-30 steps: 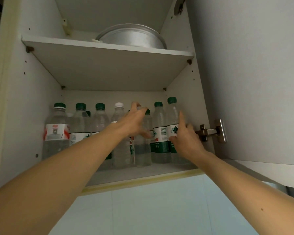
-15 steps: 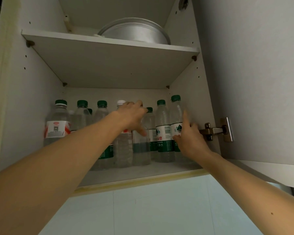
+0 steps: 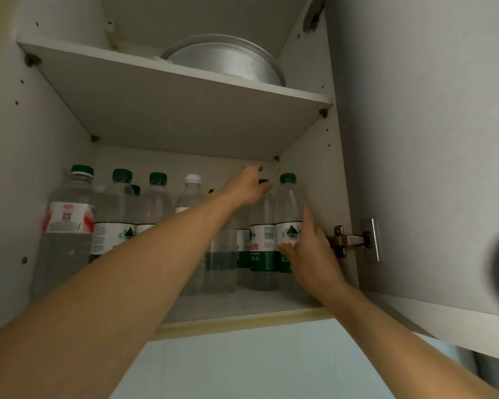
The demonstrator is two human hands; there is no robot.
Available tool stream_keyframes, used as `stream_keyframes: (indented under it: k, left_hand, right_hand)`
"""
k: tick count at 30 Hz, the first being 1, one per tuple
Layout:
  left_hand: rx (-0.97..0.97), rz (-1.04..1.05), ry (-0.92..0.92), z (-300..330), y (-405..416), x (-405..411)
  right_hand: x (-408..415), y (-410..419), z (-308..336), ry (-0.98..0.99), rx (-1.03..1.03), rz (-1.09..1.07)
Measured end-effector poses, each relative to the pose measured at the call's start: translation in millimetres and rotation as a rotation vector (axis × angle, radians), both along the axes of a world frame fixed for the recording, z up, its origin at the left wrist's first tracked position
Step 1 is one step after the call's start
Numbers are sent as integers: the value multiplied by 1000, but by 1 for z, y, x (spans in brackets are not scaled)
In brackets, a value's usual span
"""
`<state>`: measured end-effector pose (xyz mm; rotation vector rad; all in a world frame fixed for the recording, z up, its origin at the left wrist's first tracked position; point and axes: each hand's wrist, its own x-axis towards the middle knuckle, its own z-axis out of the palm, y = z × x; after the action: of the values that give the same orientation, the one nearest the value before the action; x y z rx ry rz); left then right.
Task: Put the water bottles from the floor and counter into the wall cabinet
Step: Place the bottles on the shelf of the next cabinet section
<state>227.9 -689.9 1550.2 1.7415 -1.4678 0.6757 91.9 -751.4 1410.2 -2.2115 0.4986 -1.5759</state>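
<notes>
Both arms reach up into the open wall cabinet (image 3: 26,174), where the water bottles (image 3: 156,214) stand upright in a crowded row along the lower shelf (image 3: 242,305). The left hand (image 3: 247,187) is high at the back, its fingers curled over the green cap of a bottle (image 3: 261,237) second from the right end of the row; whether they actually pinch the cap cannot be told. The right hand (image 3: 311,254) lies with straight fingers flat against the label of the rightmost bottle (image 3: 288,214), its forefinger pointing up along the side, gripping nothing. At the far left stands a bottle with a red and white label (image 3: 67,223), and a white-capped bottle (image 3: 192,194) sits mid-row. On the upper shelf (image 3: 167,110) rests a round metal pan (image 3: 228,60). The cabinet door (image 3: 421,139) hangs open on the right, its hinge (image 3: 355,240) just beside the right hand.
</notes>
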Motion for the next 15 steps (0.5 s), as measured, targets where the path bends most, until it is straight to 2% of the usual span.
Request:
stream_keyframes:
  k: [4,9,15]
  left_hand:
    - [104,18,31,6,-10,-5]
    - [104,2,60,15,-3,-5]
    - [86,75,-58,15,8,0]
  right_hand:
    - [-1,-1,0,-4,-5,16]
    - [1,-6,2,4,7,24]
    - [5,-12,11,54,102,71]
